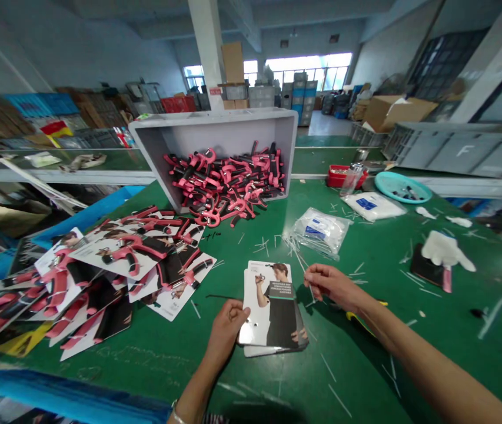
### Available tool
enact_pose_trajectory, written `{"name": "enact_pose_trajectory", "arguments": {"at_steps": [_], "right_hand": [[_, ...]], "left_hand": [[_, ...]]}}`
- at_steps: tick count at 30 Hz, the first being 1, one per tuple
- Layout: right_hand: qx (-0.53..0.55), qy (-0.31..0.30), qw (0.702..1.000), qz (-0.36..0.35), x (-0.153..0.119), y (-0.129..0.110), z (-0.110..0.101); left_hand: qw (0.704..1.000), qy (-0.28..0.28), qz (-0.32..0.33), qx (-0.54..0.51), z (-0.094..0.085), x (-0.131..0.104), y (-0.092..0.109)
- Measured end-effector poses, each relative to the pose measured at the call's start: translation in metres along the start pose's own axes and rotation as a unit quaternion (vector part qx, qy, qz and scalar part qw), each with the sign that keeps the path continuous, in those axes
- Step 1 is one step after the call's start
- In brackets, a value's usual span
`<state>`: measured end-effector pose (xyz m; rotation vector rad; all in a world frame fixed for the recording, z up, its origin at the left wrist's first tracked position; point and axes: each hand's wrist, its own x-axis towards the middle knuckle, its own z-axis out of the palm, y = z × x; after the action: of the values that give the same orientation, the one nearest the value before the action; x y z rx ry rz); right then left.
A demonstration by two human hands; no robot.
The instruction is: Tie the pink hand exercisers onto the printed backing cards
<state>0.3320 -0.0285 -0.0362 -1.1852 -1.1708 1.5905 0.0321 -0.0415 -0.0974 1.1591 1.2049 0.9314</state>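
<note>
My left hand [229,323] is closed at the left edge of a small stack of printed cards, its thumb on the top card [257,321]. That card has a picture of a person and small punched holes at its lower left. A thin dark strip [220,296] lies just behind this hand. To the right of the stack, my right hand [328,284] pinches thin whitish cable ties [298,254], which point up and left toward a clear bag of cable ties [320,231]. Yellow-and-black handles [359,323] show partly under my right forearm.
A tipped grey crate [292,138] holds many pink-and-black hand grip trainers [233,176]. Carded trainers [145,250] are piled at left. Loose cable ties are scattered on the green table [277,377]. A second bag [374,206], turquoise plate [392,179], red box [336,176] and white glove [445,252] lie right.
</note>
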Motion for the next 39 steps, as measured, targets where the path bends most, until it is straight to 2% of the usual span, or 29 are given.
{"name": "enact_pose_trajectory", "arguments": {"at_steps": [4, 6, 8, 10, 13, 16, 17, 19, 21, 24, 26, 27, 29, 32, 33, 35, 37, 39], "right_hand": [[0.055, -0.044, 0.997, 0.036, 0.003, 0.011, 0.012], [0.062, -0.049, 0.995, 0.055, 0.004, 0.012, 0.016], [0.064, -0.057, 0.994, 0.072, 0.003, 0.012, 0.021], [0.063, -0.089, 0.989, 0.098, 0.0, 0.011, 0.03], [0.066, -0.161, 0.975, 0.139, -0.007, 0.011, 0.047], [0.052, -0.204, 0.966, 0.151, -0.015, 0.008, 0.059], [0.046, -0.211, 0.965, 0.15, -0.017, 0.006, 0.06], [0.053, -0.223, 0.962, 0.151, -0.021, 0.0, 0.059], [0.105, -0.22, 0.958, 0.151, -0.023, -0.004, 0.056], [0.216, -0.133, 0.962, 0.102, -0.025, 0.002, 0.059], [0.226, -0.079, 0.969, 0.063, -0.027, 0.013, 0.07], [0.2, -0.07, 0.976, 0.052, -0.029, 0.02, 0.077], [0.115, -0.06, 0.991, 0.029, -0.034, 0.033, 0.09], [0.027, -0.016, 0.999, -0.011, -0.039, 0.045, 0.099], [0.021, 0.002, 1.0, -0.014, -0.038, 0.047, 0.097], [0.029, 0.043, 0.999, -0.009, -0.035, 0.047, 0.09], [0.054, 0.09, 0.994, -0.012, -0.03, 0.046, 0.08], [0.074, 0.126, 0.989, -0.031, -0.024, 0.042, 0.072]], "left_hand": [[1.0, 0.016, 0.005, 0.026, 0.0, -0.005, 0.001], [0.994, 0.038, 0.025, 0.097, -0.002, -0.009, 0.006], [0.967, 0.079, 0.097, 0.222, -0.004, -0.017, 0.016], [0.911, 0.082, 0.208, 0.347, -0.001, -0.026, 0.032], [0.834, -0.03, 0.338, 0.435, 0.01, -0.04, 0.057], [0.802, -0.113, 0.361, 0.463, 0.022, -0.045, 0.071], [0.804, -0.125, 0.349, 0.466, 0.024, -0.046, 0.073], [0.825, -0.137, 0.312, 0.45, 0.027, -0.048, 0.074], [0.871, -0.121, 0.259, 0.399, 0.027, -0.05, 0.072], [0.957, -0.061, 0.117, 0.259, 0.029, -0.053, 0.068], [0.985, -0.043, 0.023, 0.163, 0.033, -0.055, 0.062], [0.99, -0.046, -0.008, 0.13, 0.035, -0.055, 0.059], [0.992, -0.061, -0.024, 0.112, 0.038, -0.055, 0.052], [0.98, -0.08, 0.034, 0.181, 0.033, -0.047, 0.047], [0.972, -0.06, 0.069, 0.218, 0.028, -0.041, 0.046], [0.953, 0.021, 0.117, 0.277, 0.013, -0.025, 0.046], [0.948, 0.082, 0.096, 0.293, -0.002, -0.007, 0.044], [0.959, 0.066, 0.037, 0.274, -0.015, 0.009, 0.042]]}}
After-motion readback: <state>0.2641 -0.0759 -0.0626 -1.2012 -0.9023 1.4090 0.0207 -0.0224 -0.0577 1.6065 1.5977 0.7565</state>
